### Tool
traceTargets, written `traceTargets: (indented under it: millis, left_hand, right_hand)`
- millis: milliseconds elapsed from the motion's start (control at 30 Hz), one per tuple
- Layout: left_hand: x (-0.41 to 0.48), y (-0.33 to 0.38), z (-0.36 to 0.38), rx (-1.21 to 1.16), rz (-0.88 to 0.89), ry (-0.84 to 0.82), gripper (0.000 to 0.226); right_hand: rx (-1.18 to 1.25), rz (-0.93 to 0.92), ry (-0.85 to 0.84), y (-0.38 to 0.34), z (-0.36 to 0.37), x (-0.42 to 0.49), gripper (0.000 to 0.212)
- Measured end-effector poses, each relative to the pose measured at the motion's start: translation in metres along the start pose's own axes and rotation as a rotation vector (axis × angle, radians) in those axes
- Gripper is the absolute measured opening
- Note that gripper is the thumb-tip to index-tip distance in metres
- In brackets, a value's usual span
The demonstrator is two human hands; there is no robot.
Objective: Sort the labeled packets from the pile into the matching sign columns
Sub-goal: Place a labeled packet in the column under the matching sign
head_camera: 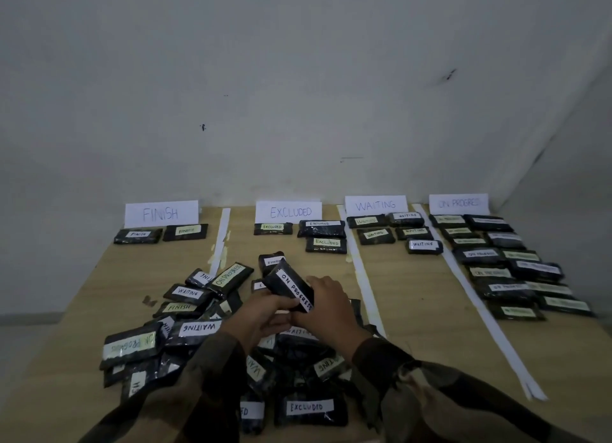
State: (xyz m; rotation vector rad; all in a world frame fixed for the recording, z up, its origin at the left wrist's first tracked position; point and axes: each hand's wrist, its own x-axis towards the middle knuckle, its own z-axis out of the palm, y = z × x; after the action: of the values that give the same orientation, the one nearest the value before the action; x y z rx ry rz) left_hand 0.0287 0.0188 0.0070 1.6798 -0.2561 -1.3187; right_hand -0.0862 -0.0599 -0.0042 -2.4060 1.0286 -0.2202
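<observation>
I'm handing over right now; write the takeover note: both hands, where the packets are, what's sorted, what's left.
Left hand and right hand: joint grip on a black wrapped packet labeled ON PROGRESS, raised over the pile.
Destination: the white paper ON PROGRESS sign, far right column, already the fullest.
Done: two packets under the FINISH sign, three under the EXCLUDED sign, five under the WAITING sign.
Left: the mixed pile of black packets at the near edge of the wooden table.
</observation>
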Motion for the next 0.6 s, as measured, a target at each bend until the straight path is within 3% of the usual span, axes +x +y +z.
traceTargets:
  millis: [100,200,300,367,500,600]
  left_hand:
    - [-0.001,0.002,0.013,0.129,0.076,-0.046,0.027]
    - [0.002,-0.001,0.024,0.342,0.281,-0.009,0.033]
    - [0.012,-0.007,0.034,0.841,0.502,0.070,0.071]
    - [0.017,-0.012,0.046,1.078,0.665,0.112,0.071]
    - [0.025,-0.019,0.086,1.274,0.882,0.076,0.072]
    - [0.036,-0.029,0.118,1.374,0.902,0.035,0.075]
  right_hand:
    - [-0.104,0.004,0.022,0.016,-0.012,-0.003,0.065]
    - [-0.237,0.029,0.064,0.039,-0.027,-0.010,0.065]
    - [-0.354,0.067,0.088,0.065,-0.041,-0.022,0.064]
    - [-0.416,0.089,0.106,0.082,-0.050,-0.032,0.061]
    - [-0.465,0.136,0.131,0.120,-0.067,-0.055,0.058]
    - [-0.517,0.163,0.128,0.150,-0.080,-0.071,0.057]
